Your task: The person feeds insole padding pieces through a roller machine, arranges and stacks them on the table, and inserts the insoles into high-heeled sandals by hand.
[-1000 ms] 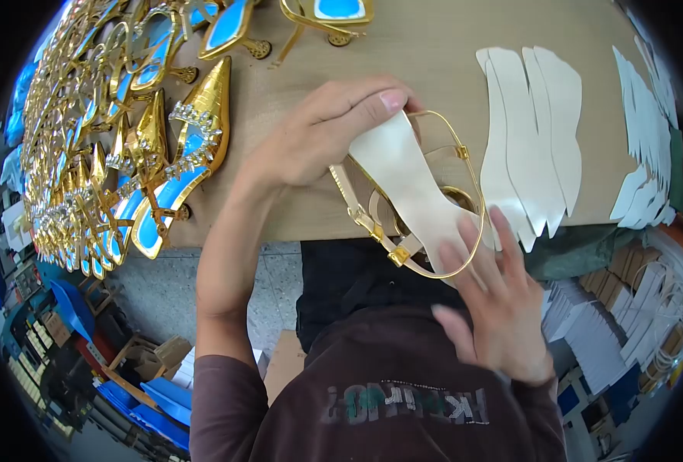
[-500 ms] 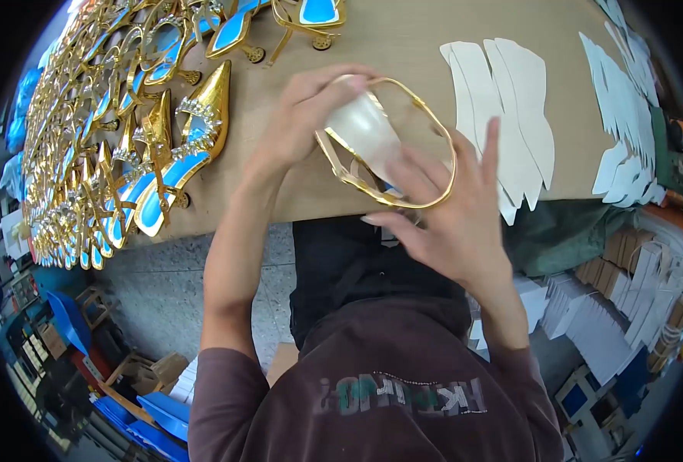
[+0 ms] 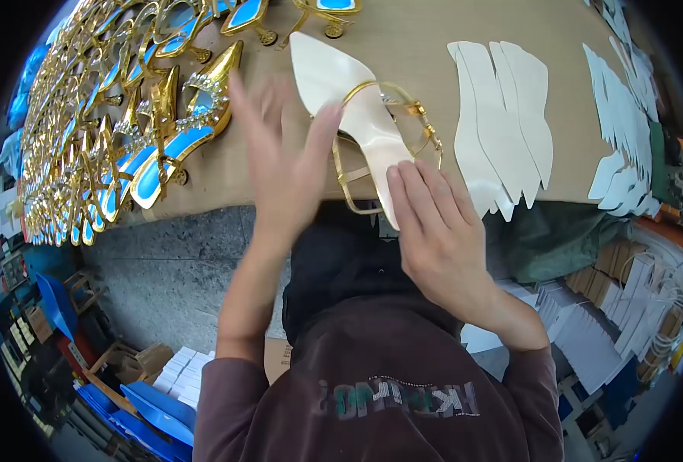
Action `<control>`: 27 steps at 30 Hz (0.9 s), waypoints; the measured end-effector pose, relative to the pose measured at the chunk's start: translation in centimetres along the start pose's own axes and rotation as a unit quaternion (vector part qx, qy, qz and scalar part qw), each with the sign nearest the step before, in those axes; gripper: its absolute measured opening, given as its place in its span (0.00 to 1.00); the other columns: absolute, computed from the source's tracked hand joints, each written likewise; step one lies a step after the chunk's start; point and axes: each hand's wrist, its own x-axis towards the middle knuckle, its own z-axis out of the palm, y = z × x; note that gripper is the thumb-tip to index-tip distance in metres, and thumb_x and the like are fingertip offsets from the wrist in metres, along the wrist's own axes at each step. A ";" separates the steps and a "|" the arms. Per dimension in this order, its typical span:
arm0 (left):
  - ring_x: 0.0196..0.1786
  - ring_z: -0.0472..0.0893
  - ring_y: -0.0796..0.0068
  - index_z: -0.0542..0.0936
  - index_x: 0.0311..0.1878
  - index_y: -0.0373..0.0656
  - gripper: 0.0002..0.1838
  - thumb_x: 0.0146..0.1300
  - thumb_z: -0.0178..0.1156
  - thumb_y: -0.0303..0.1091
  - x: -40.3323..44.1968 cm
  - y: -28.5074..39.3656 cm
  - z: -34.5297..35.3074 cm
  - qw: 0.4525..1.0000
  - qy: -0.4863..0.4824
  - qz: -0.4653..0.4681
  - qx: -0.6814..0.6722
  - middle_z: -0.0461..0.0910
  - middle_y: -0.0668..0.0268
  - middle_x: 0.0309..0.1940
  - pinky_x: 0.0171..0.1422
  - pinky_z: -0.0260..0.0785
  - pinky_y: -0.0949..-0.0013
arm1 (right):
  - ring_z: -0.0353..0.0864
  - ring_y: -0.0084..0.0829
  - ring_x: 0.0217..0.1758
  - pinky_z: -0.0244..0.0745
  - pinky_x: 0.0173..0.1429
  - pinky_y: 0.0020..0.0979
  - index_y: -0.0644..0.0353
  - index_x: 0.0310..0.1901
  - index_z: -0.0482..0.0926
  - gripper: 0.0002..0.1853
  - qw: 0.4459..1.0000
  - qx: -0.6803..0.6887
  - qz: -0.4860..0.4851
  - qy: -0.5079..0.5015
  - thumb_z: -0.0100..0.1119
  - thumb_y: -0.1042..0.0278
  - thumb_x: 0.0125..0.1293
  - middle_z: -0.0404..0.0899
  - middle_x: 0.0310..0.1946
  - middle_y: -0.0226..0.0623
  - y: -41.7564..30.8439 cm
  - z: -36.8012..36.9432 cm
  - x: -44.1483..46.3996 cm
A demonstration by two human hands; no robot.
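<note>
A gold strappy shoe with a pale cream insole (image 3: 363, 115) lies at the table's front edge, its pointed toe toward the far left. My right hand (image 3: 440, 231) rests on the heel end of the insole, fingers together and pressed against it. Blurred by motion, my left hand (image 3: 283, 154) is just left of the shoe, with thumb and fingers spread and nothing between them. Right of the shoe, several cream insole pieces (image 3: 503, 115) lie overlapping on the table.
Rows of gold heeled shoes with blue insoles (image 3: 195, 138) crowd the left of the brown table (image 3: 403, 38). More white pieces (image 3: 618, 123) lie at the far right. Green cloth (image 3: 557, 239) hangs below the front edge, near stacked white sheets (image 3: 587, 323).
My left hand has let go of the shoe's toe and moved left, its fingers spreading. The shoe now lies lower with its whole insole showing, and my right hand has come onto the heel end.
</note>
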 end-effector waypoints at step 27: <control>0.65 0.77 0.62 0.81 0.59 0.40 0.15 0.72 0.53 0.25 7.9 -3.0 -0.8 0.972 -0.169 0.065 -0.148 0.83 0.62 0.58 0.77 0.61 0.56 | 0.78 0.51 0.59 0.69 0.63 0.39 0.77 0.50 0.79 0.35 0.981 0.152 0.027 -0.117 0.57 0.42 0.68 0.81 0.51 0.57 1.3 0.5 8.0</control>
